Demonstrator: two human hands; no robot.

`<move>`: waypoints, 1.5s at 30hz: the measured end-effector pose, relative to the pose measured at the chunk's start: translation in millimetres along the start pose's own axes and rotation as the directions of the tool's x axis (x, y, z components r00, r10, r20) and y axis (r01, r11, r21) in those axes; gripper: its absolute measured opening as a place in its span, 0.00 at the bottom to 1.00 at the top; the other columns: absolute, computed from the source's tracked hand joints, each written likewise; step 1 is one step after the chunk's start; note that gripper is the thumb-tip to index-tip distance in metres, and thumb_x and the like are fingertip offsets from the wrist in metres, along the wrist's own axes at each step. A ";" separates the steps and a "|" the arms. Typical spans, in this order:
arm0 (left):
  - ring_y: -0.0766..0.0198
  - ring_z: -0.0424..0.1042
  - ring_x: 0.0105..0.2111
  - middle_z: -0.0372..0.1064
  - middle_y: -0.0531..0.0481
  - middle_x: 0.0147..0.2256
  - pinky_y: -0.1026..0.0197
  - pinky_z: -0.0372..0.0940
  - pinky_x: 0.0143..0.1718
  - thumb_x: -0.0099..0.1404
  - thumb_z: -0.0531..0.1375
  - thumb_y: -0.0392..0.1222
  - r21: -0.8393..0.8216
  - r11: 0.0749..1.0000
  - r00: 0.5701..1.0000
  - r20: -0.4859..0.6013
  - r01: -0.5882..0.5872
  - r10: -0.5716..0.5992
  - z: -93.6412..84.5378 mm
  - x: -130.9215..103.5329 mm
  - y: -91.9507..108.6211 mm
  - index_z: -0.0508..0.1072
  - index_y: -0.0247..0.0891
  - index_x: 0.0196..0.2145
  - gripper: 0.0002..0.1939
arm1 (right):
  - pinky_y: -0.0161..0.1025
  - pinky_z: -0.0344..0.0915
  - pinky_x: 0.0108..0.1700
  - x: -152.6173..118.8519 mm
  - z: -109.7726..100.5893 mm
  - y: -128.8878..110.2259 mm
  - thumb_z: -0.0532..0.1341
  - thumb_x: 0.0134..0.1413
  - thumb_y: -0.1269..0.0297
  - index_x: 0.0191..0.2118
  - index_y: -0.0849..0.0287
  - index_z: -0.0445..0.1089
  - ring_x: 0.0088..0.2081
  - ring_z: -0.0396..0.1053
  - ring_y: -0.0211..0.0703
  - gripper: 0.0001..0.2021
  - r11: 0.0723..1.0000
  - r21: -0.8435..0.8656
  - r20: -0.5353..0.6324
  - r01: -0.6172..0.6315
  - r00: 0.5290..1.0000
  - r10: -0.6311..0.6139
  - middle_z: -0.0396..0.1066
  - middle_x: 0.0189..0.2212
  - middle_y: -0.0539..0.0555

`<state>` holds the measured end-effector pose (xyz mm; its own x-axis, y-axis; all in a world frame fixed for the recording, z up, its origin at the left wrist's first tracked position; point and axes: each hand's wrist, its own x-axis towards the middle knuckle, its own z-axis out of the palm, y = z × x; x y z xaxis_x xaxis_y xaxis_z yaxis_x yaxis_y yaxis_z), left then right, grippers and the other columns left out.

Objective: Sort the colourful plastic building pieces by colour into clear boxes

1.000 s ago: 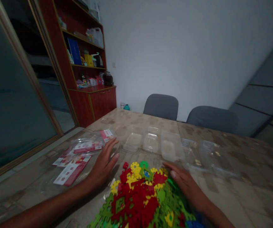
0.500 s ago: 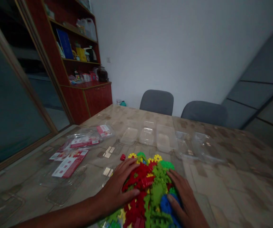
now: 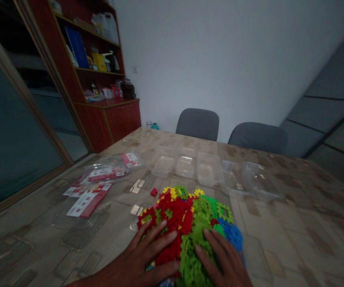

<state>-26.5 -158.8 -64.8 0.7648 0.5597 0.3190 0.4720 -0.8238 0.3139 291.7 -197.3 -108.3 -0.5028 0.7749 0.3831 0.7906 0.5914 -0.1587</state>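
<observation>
A heap of plastic toy pieces lies near the front of the table, with red pieces on its left, green pieces in the middle and blue ones at the right. My left hand rests on the red part with its fingers spread. On the green part lies my right hand, palm down, its fingers stretched out and slightly apart. Neither hand is closed round a piece. A single red piece sits apart, beyond the heap's left side.
Clear plastic containers, among them one in the middle, stand in a row beyond the heap. Clear packaging with red and white cards lies at the left. Two grey chairs are behind the table.
Both hands have moved back toward me, from the heap's sides onto its near part. More of the far red, green and blue pieces shows, and the heap looks flatter and wider.
</observation>
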 end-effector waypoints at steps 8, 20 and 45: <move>0.52 0.61 0.61 0.59 0.46 0.64 0.48 0.61 0.60 0.71 0.56 0.43 -0.142 0.981 0.976 -0.155 0.133 -0.154 -17.1 40.6 -18.1 0.57 0.52 0.64 0.25 | 0.50 0.68 0.57 85.5 -46.1 -10.8 0.55 0.66 0.57 0.62 0.50 0.64 0.57 0.68 0.50 0.20 0.962 0.233 0.019 -0.143 0.990 0.142 0.69 0.57 0.58; 0.53 0.67 0.52 0.69 0.44 0.51 0.52 0.65 0.53 0.70 0.54 0.46 -0.146 0.943 0.904 -0.273 0.298 -0.328 -33.1 49.0 -46.5 0.68 0.41 0.48 0.12 | 0.58 0.65 0.59 6.5 -53.4 59.6 0.55 0.63 0.51 0.61 0.49 0.65 0.62 0.62 0.58 0.23 0.902 0.233 -0.048 -0.363 0.922 0.383 0.65 0.62 0.57; 0.54 0.72 0.48 0.76 0.46 0.44 0.34 0.37 0.64 0.69 0.56 0.31 0.170 0.981 0.983 0.140 0.092 -0.116 -35.8 189.9 -107.6 0.76 0.41 0.44 0.11 | 0.49 0.71 0.39 61.3 -84.6 207.4 0.48 0.59 0.53 0.47 0.60 0.75 0.37 0.79 0.58 0.24 0.756 -0.173 -0.190 -0.632 0.774 0.604 0.81 0.33 0.61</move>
<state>52.2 39.4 -6.0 0.7588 0.6335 0.1516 0.6077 -0.7722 0.1852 454.5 -46.1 -40.7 0.1546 0.9145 0.3738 0.9755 -0.0813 -0.2044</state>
